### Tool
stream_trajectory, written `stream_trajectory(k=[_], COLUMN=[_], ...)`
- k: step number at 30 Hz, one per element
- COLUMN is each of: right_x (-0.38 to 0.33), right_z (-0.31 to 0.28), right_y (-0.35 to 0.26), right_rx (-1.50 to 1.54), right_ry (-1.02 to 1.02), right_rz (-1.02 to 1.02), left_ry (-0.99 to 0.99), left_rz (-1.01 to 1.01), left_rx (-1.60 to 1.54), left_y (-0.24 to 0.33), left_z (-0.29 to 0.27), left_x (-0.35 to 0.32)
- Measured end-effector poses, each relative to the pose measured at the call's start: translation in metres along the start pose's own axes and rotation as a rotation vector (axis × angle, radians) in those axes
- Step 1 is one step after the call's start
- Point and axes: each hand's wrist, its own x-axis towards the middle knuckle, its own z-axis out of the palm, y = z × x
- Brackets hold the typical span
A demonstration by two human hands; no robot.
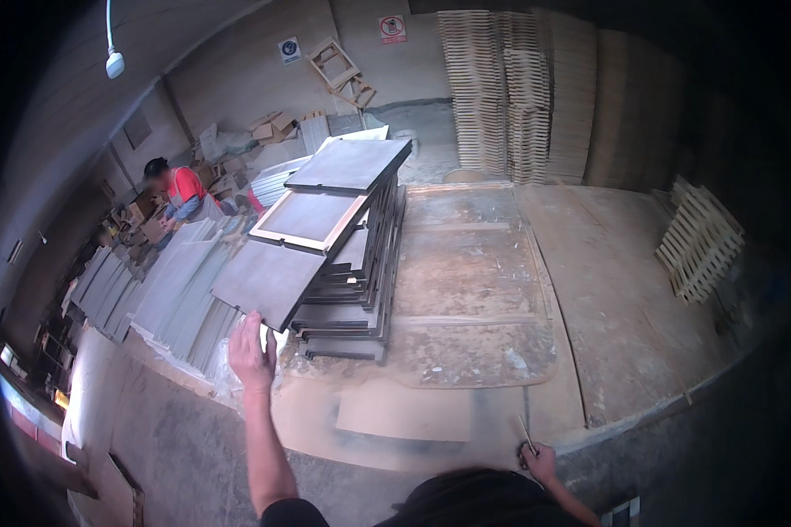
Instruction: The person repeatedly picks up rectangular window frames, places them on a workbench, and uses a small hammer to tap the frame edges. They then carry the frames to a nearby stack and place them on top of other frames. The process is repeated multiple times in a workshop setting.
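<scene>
Dark grey flat panels [347,263], some with cut-out frames, sit in a tall stack just left of the frame's centre, on a broad, dusty wooden worktable [606,299] that fills the middle and right. The top few panels are fanned out and slide off toward the lower left; the lowest of these, a plain dark sheet [268,281], juts out over the table edge.

In the upper right, pale slatted wooden frames [518,88] stand stacked against the back wall, and one more slatted frame [699,241] leans at the right edge of the table. To the left of the stack, rows of lighter grey boards [171,285] lie side by side, running toward the upper left. Beyond them, in the upper left, another person in a red top [183,195] bends over boxes and clutter. A thin brown board [409,411] lies flat on the table near the bottom centre.

At the lower left, the person's left hand [252,351] reaches up with its fingers spread open, touching the near corner of the jutting dark sheet without closing around it. At the bottom right of centre, the right hand [538,458] is closed around a thin pale stick [526,433] that points upward from the fist.
</scene>
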Motion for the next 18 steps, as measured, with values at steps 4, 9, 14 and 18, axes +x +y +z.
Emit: stream_trajectory(k=[4,9,14,18], right_x=[0.001,-0.012,-0.030,-0.049], right_z=[0.000,-0.012,-0.035,-0.033], right_y=[0.015,0.025,0.053,0.042], right_rx=[-0.032,-0.032,-0.224,-0.072], right_ry=[0.017,0.101,0.184,0.252], right_rz=[-0.014,0.030,-0.074,0.009], left_ry=[0.324,0.507,0.455,0.530], left_rz=[-0.735,-1.291,-1.548,-1.571], left_rx=[-0.328,-1.109,-1.334,-1.402], left_y=[0.059,0.123,0.123,0.095], left_z=[0.042,0.097,0.120,0.135], left_x=[-0.037,-0.034,0.033,0.050])
